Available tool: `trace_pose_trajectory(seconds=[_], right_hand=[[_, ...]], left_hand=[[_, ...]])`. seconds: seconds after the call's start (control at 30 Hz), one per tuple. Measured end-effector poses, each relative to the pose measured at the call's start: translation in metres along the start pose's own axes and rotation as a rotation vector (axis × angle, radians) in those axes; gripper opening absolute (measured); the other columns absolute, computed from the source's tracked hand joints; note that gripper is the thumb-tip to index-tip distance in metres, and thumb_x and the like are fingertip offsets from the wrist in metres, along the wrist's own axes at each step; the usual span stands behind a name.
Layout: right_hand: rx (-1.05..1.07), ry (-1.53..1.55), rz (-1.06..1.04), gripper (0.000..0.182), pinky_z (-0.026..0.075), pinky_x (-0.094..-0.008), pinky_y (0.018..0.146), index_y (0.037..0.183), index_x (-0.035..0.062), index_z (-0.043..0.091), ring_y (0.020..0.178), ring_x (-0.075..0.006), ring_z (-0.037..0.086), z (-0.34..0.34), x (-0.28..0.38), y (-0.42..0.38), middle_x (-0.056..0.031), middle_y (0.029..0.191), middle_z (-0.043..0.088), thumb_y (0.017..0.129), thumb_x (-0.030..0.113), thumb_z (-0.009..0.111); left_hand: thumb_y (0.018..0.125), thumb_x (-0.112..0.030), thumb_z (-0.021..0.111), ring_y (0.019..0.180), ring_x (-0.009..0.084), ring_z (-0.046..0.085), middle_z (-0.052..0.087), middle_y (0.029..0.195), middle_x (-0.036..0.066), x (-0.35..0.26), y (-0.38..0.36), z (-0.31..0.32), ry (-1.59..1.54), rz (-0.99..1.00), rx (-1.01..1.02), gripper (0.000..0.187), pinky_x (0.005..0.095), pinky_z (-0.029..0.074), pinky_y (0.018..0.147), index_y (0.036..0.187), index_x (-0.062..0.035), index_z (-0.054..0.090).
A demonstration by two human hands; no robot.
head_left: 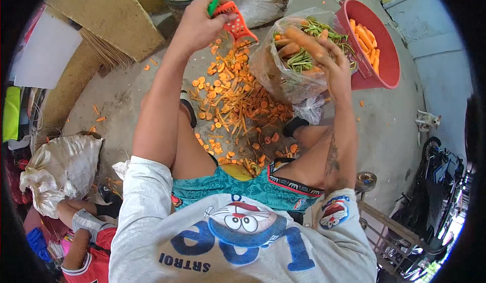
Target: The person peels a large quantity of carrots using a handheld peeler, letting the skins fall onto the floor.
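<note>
My left hand (198, 26), raised ahead of my knees, is closed around an orange peeler (238, 25) with a perforated handle; a bit of green (214, 4) shows at the same grip. In my right hand (335, 63) is an unpeeled carrot (302, 40), gripped over the mouth of a clear plastic bag (271, 75). More carrots and green stalks (299, 60) fill that bag. Right behind it stands a red tub (387, 63) with peeled orange carrots (365, 37) inside. Peelings and cut carrot ends (238, 95) cover the floor between my feet.
A waste bin (190, 2) and a pale sack (260, 2) stand ahead. To the left are a broom (106, 47) and another white sack (66, 166). A person in red (91, 263) sits lower left. A cat (428, 120) and a motorcycle (440, 182) are at right.
</note>
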State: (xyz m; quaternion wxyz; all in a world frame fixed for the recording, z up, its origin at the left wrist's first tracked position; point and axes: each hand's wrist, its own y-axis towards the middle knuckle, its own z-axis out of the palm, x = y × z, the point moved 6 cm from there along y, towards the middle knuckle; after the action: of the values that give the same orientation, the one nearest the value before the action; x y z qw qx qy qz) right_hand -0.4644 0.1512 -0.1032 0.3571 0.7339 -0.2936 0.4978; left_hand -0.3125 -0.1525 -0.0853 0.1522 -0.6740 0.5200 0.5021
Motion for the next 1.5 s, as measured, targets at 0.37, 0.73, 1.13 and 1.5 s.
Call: trace_pose_trajectory(seconds=[0.37,0.73,1.13,1.5], right_hand=[[0.204,0.834,0.418,0.043,0.051,-0.0327,0.090,0.139,-0.0084,0.054,0.101,-0.0178,0.064,0.058,-0.034,-0.031,-0.0106,0.118,0.066,0.103,0.016,0.050],[-0.002,0.819,0.426,0.038,0.051,-0.0369,0.076,0.135,-0.0010,0.054,0.094,-0.0225,0.064,0.051,-0.021,-0.041,-0.0138,0.116,0.066,0.108,0.024,0.045],[0.068,0.886,0.418,0.042,0.049,-0.0372,0.078,0.138,-0.0035,0.052,0.100,-0.0220,0.063,0.056,0.001,-0.055,-0.0141,0.121,0.065,0.107,0.024,0.045],[-0.018,0.884,0.473,0.044,0.047,-0.0314,0.075,0.139,-0.0047,0.052,0.092,-0.0197,0.061,0.052,0.004,-0.061,-0.0148,0.113,0.065,0.105,0.023,0.050]], left_hand=[[0.096,-0.024,0.074,0.052,0.0021,0.038,0.051,0.067,-0.007,-0.005,0.005,0.049,-0.721,-0.262,0.113,0.018,0.0236,0.028,0.048,0.104,-0.0086,0.068],[0.091,-0.029,0.079,0.054,0.0022,0.042,0.058,0.070,-0.006,-0.015,-0.002,0.097,-0.648,-0.259,0.208,0.023,0.0227,0.030,0.048,0.091,-0.0077,0.070],[0.093,-0.017,0.076,0.068,0.0135,0.065,0.068,0.078,0.002,-0.025,0.019,0.067,-0.615,-0.032,-0.047,0.017,0.0315,0.054,0.063,0.091,-0.0039,0.065],[0.092,-0.020,0.076,0.069,0.0132,0.066,0.067,0.079,0.003,-0.055,0.003,0.072,-0.325,0.146,0.003,0.019,0.0309,0.057,0.064,0.092,-0.0041,0.065]])
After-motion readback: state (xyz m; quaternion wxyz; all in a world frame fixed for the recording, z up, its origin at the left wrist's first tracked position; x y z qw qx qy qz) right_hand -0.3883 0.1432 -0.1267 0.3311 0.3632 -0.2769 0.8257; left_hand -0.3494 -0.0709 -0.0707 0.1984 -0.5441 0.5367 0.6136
